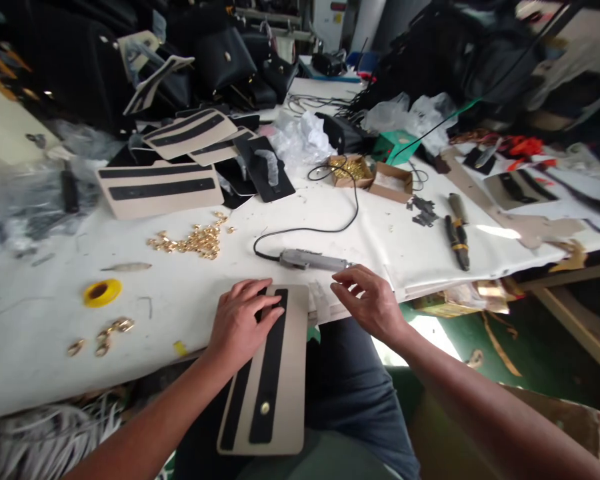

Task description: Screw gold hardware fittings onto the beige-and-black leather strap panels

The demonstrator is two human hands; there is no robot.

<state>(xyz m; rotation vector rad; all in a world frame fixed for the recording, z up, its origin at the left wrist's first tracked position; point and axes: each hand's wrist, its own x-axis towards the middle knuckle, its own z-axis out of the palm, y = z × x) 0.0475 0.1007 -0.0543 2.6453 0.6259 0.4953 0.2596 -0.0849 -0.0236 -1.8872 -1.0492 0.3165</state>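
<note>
A beige panel with two black strips (295,373) slants from the table's front edge down onto my lap. On one strip, near the lower end, sits a round gold stud (265,408). My left hand (243,323) is on the panel's upper part, fingers over its top end and thumb on a black strip, holding it. Just right of the panel, my right hand (373,300) hovers with fingers half curled and slightly apart; I see nothing between them. Its fingertips are beside the tip of a grey electric screwdriver (310,259), which lies on the table with its black cord trailing back.
Gold fittings (200,241) lie in a pile at the left, behind a yellow tape roll (103,293). Similar panels (160,190) are stacked farther back. Small cardboard boxes (391,182) stand mid-table. Black-and-yellow pliers (457,241) lie at the right. Black bags (225,60) crowd the back.
</note>
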